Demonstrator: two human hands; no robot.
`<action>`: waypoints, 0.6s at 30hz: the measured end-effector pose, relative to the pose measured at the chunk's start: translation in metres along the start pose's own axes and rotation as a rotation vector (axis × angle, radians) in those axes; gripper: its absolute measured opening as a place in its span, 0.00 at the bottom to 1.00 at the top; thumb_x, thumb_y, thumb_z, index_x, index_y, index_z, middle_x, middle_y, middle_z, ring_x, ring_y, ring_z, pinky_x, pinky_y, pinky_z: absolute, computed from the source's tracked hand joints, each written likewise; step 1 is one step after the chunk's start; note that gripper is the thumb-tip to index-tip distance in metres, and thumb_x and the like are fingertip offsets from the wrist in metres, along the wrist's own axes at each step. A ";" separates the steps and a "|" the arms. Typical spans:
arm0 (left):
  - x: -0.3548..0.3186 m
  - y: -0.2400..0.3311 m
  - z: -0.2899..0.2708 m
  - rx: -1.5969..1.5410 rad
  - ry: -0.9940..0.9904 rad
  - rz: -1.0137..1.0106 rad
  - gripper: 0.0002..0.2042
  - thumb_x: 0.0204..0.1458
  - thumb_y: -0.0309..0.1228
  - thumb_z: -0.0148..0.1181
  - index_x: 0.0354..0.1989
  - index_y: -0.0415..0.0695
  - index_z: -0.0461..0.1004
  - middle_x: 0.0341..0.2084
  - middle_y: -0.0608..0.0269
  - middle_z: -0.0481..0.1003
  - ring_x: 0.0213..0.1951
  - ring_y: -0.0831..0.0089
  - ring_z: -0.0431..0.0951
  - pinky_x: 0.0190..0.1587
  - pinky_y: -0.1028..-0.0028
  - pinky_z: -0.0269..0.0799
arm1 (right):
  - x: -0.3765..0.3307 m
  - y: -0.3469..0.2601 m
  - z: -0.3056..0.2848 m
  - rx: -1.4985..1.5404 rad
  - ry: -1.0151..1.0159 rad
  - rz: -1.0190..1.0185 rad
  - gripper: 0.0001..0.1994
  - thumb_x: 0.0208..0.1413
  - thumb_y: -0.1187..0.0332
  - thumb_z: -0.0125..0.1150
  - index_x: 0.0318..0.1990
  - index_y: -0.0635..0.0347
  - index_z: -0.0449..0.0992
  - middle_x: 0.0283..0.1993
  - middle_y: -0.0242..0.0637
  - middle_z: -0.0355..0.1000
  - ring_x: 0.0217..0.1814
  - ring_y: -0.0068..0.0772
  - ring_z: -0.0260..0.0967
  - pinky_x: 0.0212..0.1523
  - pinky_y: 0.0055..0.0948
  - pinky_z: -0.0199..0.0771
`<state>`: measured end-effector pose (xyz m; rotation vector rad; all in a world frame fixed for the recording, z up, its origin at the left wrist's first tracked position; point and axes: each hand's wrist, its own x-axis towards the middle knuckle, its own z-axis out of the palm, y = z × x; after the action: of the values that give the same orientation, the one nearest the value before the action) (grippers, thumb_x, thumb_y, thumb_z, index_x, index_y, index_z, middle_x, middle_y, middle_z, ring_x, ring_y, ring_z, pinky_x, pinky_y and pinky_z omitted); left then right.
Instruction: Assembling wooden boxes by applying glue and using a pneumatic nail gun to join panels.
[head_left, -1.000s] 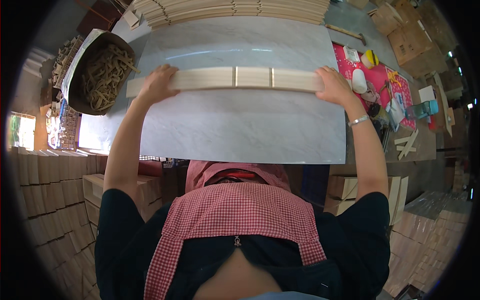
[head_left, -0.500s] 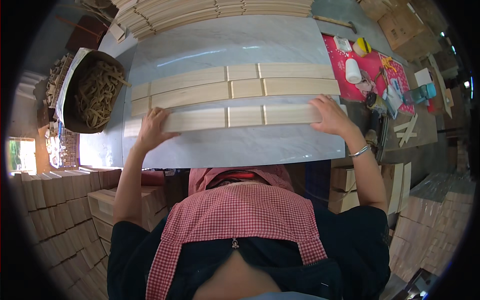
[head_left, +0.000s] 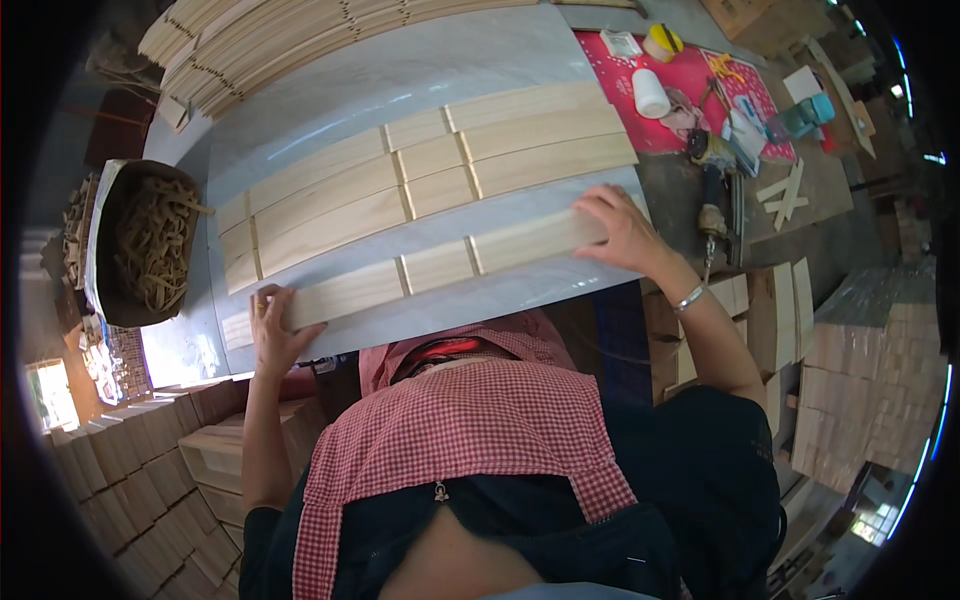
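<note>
A grey marbled counter (head_left: 500,60) bears side-by-side boards (head_left: 330,210), with stacked wooden blocks (head_left: 150,500) leftward. At its near edge, left hand (head_left: 277,335) and right hand (head_left: 628,235) have fingers (head_left: 600,200) clamped near a grooved strip's (head_left: 437,266) ends.

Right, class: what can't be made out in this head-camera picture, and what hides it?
Head view:
1. Nearest grooved wooden slat: right end, covered by the right hand; a stretch near its left end, under the left hand.
2. Open-topped box: bottom, under tan strips.
3. Slat stack: far side, cut off by the picture's top edge.
4. Red-checked apron: lowest part, hidden by the marbled grey tabletop.
</note>
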<state>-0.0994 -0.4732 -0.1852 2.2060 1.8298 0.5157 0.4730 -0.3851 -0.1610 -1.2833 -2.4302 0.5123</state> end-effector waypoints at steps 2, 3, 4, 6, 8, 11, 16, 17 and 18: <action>0.024 0.010 0.006 -0.009 0.060 -0.027 0.34 0.33 0.35 0.81 0.54 0.43 0.75 0.49 0.56 0.70 0.51 0.55 0.69 0.56 0.57 0.69 | 0.011 0.015 0.001 -0.026 0.101 0.027 0.29 0.36 0.67 0.78 0.50 0.56 0.73 0.51 0.36 0.69 0.53 0.44 0.65 0.59 0.38 0.67; 0.036 0.013 0.006 -0.008 0.091 -0.041 0.34 0.33 0.35 0.81 0.53 0.43 0.74 0.49 0.56 0.69 0.51 0.55 0.69 0.56 0.57 0.69 | 0.018 0.020 0.001 -0.037 0.154 0.038 0.29 0.36 0.67 0.78 0.50 0.56 0.74 0.51 0.36 0.69 0.53 0.44 0.65 0.59 0.38 0.67; 0.041 0.016 0.004 -0.008 0.121 -0.055 0.34 0.33 0.35 0.81 0.53 0.43 0.74 0.50 0.56 0.69 0.52 0.54 0.69 0.56 0.57 0.69 | 0.019 0.022 0.001 -0.047 0.206 0.049 0.29 0.36 0.67 0.78 0.50 0.55 0.74 0.51 0.35 0.69 0.53 0.44 0.65 0.59 0.37 0.66; 0.040 0.010 0.004 -0.007 0.105 -0.053 0.32 0.35 0.34 0.80 0.53 0.44 0.75 0.51 0.56 0.69 0.52 0.54 0.69 0.56 0.56 0.69 | 0.011 0.014 -0.003 -0.036 0.207 0.068 0.28 0.37 0.67 0.78 0.49 0.56 0.74 0.52 0.35 0.69 0.54 0.44 0.65 0.59 0.37 0.66; 0.011 0.001 0.005 -0.057 0.105 -0.038 0.32 0.36 0.34 0.79 0.54 0.45 0.76 0.51 0.56 0.69 0.53 0.54 0.69 0.56 0.55 0.69 | -0.010 -0.003 -0.005 0.003 0.200 0.099 0.26 0.38 0.67 0.78 0.48 0.56 0.75 0.53 0.35 0.69 0.54 0.44 0.65 0.59 0.37 0.66; -0.023 0.000 0.009 -0.132 0.106 -0.030 0.31 0.37 0.34 0.78 0.54 0.46 0.76 0.52 0.57 0.69 0.54 0.54 0.68 0.57 0.55 0.68 | -0.035 -0.016 0.000 -0.009 0.225 0.121 0.24 0.39 0.67 0.77 0.48 0.56 0.76 0.54 0.35 0.69 0.55 0.44 0.65 0.59 0.37 0.66; -0.036 0.009 0.019 -0.154 0.122 -0.074 0.30 0.39 0.34 0.78 0.55 0.48 0.76 0.53 0.57 0.69 0.56 0.53 0.68 0.60 0.55 0.67 | -0.055 -0.015 0.011 -0.098 0.305 0.130 0.21 0.44 0.68 0.73 0.48 0.57 0.78 0.57 0.36 0.69 0.57 0.44 0.66 0.58 0.37 0.67; -0.029 0.009 0.024 -0.114 0.143 -0.076 0.30 0.39 0.34 0.78 0.55 0.48 0.76 0.53 0.57 0.69 0.57 0.53 0.68 0.60 0.55 0.66 | -0.051 -0.009 0.012 -0.108 0.329 0.146 0.20 0.45 0.68 0.72 0.48 0.57 0.78 0.58 0.37 0.70 0.57 0.44 0.66 0.58 0.37 0.67; -0.022 0.008 0.027 -0.073 0.164 -0.078 0.30 0.38 0.35 0.78 0.55 0.49 0.76 0.54 0.57 0.69 0.57 0.53 0.67 0.61 0.54 0.66 | -0.048 -0.003 0.013 -0.119 0.354 0.162 0.19 0.46 0.69 0.71 0.48 0.57 0.78 0.58 0.37 0.70 0.57 0.44 0.66 0.58 0.38 0.67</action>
<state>-0.0842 -0.4951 -0.2096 2.0906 1.9347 0.7554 0.4905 -0.4283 -0.1775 -1.4862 -2.1007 0.1625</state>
